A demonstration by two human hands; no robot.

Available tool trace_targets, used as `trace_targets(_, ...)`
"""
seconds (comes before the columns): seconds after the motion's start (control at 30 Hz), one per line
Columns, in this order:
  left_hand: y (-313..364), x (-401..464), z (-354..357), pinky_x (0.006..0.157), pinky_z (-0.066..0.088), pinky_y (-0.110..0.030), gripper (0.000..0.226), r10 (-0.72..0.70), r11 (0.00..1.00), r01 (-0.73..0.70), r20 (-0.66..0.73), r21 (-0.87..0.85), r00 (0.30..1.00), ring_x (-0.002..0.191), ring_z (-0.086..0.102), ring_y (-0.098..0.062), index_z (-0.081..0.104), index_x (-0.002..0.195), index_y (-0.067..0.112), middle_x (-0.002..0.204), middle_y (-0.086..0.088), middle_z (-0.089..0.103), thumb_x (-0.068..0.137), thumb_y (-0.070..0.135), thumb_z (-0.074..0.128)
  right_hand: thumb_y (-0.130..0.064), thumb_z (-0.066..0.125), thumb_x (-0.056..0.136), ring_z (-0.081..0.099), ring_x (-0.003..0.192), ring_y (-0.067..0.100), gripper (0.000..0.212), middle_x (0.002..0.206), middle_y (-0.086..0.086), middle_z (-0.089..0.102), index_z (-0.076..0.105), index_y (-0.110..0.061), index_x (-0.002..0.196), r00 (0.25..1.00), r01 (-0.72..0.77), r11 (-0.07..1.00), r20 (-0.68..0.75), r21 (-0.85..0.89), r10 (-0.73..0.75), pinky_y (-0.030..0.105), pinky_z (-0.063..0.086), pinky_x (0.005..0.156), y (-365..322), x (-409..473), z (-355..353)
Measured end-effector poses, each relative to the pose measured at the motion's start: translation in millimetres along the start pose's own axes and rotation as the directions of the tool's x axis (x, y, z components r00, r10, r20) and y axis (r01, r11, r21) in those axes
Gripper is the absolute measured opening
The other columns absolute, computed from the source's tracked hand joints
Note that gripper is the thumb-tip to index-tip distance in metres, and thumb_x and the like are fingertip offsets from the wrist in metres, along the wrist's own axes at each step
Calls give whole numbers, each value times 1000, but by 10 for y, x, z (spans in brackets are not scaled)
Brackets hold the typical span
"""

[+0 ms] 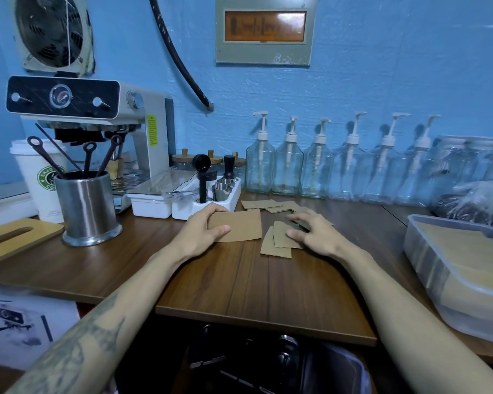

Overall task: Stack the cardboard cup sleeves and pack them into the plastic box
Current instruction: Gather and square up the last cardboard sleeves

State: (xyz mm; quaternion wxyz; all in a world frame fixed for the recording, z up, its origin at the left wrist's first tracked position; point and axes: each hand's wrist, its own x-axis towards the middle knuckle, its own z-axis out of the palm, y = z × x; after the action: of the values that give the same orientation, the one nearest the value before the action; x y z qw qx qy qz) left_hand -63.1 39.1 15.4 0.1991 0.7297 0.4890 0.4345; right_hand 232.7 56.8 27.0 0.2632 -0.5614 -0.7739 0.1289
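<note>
1. Dark wood-grain counter (254, 282) against a textured blue wall.
2. Flat brown cardboard sleeves, curved-edged: one stack (241, 226) at centre, pinched in the left hand (207, 231) grip, thumb on top.
3. Loose sleeves (279, 240) just right of it, under the right hand (315, 233); fingers spread, blurred.
4. More sleeves (268, 205) lie behind.
5. Translucent plastic box (427, 251), far right, holds cardboard.
6. Clear glass pump bottles (289, 169) line the wall.
</note>
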Motion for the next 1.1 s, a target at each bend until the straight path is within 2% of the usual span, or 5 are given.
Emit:
trace_targets(0.17, 9, -1, -6, 83, 49, -26, 23, -1, 1000, 1, 7, -2, 1000, 94, 60, -7, 58, 110, 24, 104, 10, 64, 90, 20, 69, -44, 61, 93, 25, 148, 17, 72, 161, -5, 26, 28, -28, 155, 974, -112, 993, 204, 46, 101, 40, 21, 121, -28, 13, 20)
trace_targets(0.47, 0, -3, -3, 82, 49, -28, 25, 2, 1000, -2, 12, 6, 1000, 93, 60, -8, 58, 111, 25, 103, 11, 63, 90, 20, 70, -31, 82, 78, 36, 128, 23, 74, 127, 5, 39, 45, -29, 142, 998, -70, 985, 17, 156, 68, 41, 33, 113, -53, 5, -38)
trace_targets(0.63, -19, -7, -1, 89, 52, -36, 31, -14, 1000, 14, 36, -2, 999, 99, 60, -15, 56, 110, 31, 106, 9, 62, 87, 18, 72, -7, 79, 78, 46, 124, 16, 68, 135, 5, 50, 51, -28, 136, 996, -33, 913, -59, 406, 63, 25, 43, 99, -40, -32, -133)
trace_targets(0.73, -4, -10, 2, 91, 52, -38, 33, -20, 1000, 21, 42, -11, 999, 100, 60, -18, 56, 110, 32, 108, 5, 62, 86, 16, 72, 7, 70, 84, 62, 86, 3, 56, 111, 3, 61, 55, -14, 134, 988, -37, 821, -100, 570, 114, 6, 45, 64, -97, -79, -170)
trace_targets(1.1, -13, -9, 9, 91, 52, -38, 36, -40, 999, 41, 60, -22, 997, 101, 60, -20, 54, 114, 30, 109, 3, 62, 86, 15, 72, 5, 70, 85, 72, 74, 18, 35, 91, 13, 71, 61, 1, 119, 946, -67, 561, -126, 825, 299, 28, 60, 61, -138, -103, -214)
